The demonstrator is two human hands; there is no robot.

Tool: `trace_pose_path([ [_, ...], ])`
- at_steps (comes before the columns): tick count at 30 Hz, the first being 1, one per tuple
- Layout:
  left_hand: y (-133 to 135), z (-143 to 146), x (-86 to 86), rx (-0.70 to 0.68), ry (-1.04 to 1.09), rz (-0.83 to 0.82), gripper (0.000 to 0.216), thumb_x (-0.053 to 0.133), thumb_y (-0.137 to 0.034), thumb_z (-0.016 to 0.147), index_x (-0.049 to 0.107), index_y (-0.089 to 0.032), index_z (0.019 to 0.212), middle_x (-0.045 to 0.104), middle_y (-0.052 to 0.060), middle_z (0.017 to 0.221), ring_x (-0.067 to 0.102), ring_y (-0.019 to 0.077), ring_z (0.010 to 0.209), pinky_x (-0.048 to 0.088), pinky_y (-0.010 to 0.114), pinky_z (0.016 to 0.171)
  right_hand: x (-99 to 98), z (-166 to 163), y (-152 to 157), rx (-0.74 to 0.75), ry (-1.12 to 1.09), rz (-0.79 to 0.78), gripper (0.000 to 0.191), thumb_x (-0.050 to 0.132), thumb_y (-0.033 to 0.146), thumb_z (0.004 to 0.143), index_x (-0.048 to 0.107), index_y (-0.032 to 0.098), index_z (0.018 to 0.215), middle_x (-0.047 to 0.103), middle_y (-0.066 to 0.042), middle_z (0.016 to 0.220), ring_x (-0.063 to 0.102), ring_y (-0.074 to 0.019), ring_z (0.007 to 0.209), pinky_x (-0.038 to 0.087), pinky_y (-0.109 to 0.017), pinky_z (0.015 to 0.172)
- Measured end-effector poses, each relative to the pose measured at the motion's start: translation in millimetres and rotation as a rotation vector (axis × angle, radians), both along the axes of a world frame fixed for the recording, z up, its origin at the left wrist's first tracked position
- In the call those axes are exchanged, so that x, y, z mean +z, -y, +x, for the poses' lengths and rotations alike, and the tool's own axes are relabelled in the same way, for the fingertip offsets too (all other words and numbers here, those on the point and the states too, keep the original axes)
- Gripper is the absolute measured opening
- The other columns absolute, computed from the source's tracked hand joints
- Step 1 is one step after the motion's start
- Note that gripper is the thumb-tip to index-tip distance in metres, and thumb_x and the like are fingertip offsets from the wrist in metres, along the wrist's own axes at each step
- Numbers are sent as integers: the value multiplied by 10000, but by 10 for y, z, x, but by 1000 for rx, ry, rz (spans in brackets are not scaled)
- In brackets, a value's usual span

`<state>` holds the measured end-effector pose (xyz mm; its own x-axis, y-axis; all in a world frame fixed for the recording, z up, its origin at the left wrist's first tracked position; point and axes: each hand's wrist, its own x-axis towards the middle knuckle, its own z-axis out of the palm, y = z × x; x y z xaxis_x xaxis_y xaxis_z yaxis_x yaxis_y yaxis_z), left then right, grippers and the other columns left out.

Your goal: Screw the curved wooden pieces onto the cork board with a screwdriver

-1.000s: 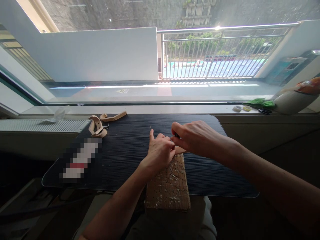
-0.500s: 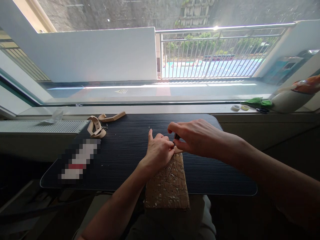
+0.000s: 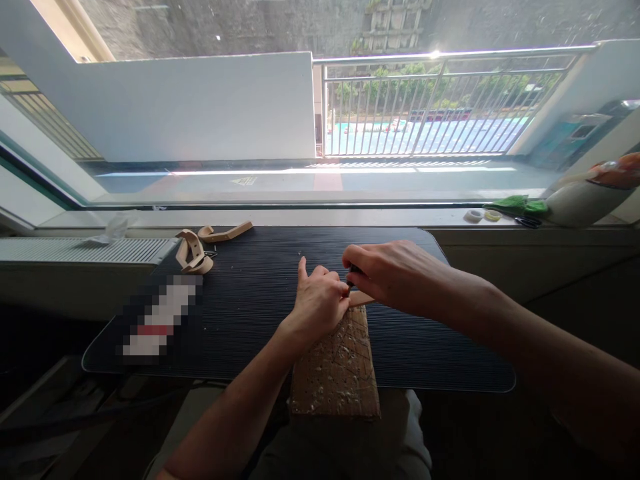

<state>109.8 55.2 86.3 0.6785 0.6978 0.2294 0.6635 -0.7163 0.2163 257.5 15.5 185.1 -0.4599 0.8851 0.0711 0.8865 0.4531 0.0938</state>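
Note:
My left hand is closed on a thin tan strip at the far end of a scored cardboard pad, thumb pointing up. My right hand is closed on a small dark tool held against that strip, right beside the left hand's fingers. The pad lies on a black ribbed tabletop and hangs over its near edge above my lap. The tool's tip is hidden between the two hands.
Curved tan pieces and a long tan piece lie at the table's far left. A blurred-out object lies left of my hands. On the window sill at right are tape rolls, green cloth and a white object.
Both hands stay together at the pad's far end. The right hand has shifted slightly left and back again; the view has wobbled a little.

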Motion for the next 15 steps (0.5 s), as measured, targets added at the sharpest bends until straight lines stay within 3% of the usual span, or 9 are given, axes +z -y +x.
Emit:
trace_pose_path([
  [3,6,1,6,-1,-8,0,226,497,-343,837,678,-248,739,649,11,810,506,219,954,34,610,1045,-2,-16,7,-33,29,-22,172,397,274,900,508,155,846,609,-21,627,532,-134,511,144,-266,474],
  [10,8,5,-5,7,-2,24,206,502,-341,835,684,-257,788,649,12,830,510,218,945,64,607,1042,-19,-4,25,17,-20,-23,114,425,267,889,485,171,887,623,-19,701,556,-137,560,156,-261,478],
  [15,12,-2,1,0,-6,9,217,510,-347,831,675,-243,736,643,10,793,507,213,928,31,613,1043,-47,-7,9,-81,6,-34,194,405,330,900,491,160,933,599,-14,603,543,-155,512,150,-266,467],
])
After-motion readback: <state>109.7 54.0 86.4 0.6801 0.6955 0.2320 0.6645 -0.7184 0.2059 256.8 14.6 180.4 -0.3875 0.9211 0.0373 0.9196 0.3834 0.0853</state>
